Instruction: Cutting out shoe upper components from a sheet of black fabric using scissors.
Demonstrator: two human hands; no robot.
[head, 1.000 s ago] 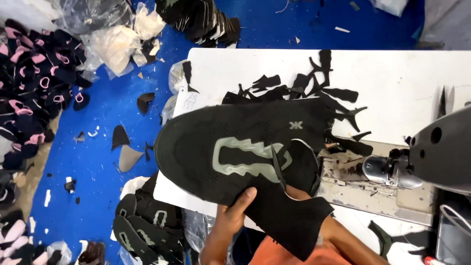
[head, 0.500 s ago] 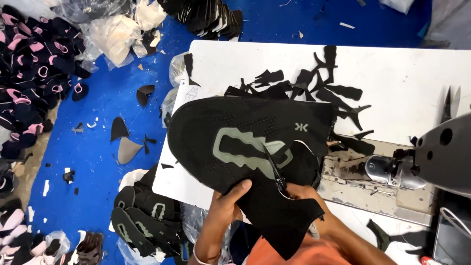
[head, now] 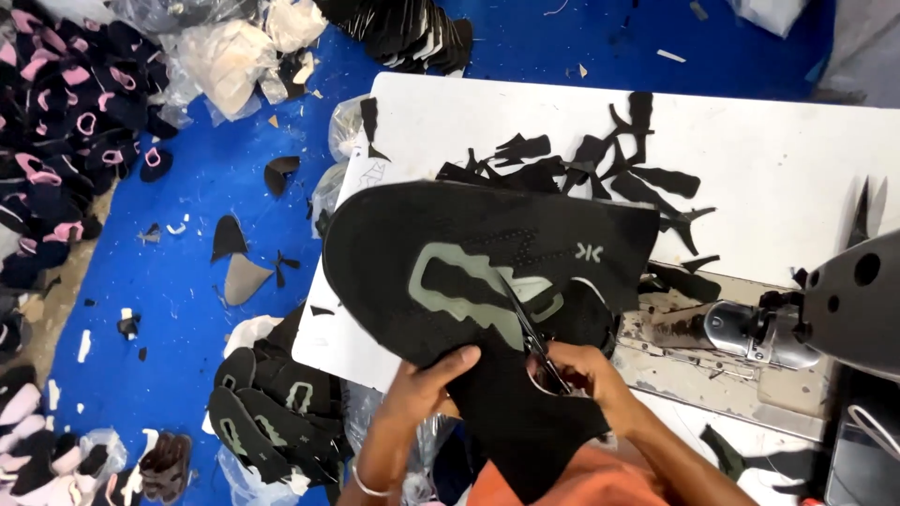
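Since before, I've slid my scissors (head: 530,328) further in, right hand (head: 572,375) gripping them, left hand (head: 427,379) pinching the black shoe upper (head: 487,244) taut.

Shoe upper (head: 450,253) held over near edge of table (head: 778,159), scissors (head: 532,333) on it, offcuts (head: 600,169) behind, sewing machine (head: 825,309) to right, stacked uppers (head: 272,403) on floor (head: 197,244) left below

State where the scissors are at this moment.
In the head view the scissors sit low and centre-right, in the right hand, blades lying across the black shoe upper by its grey-green patch.
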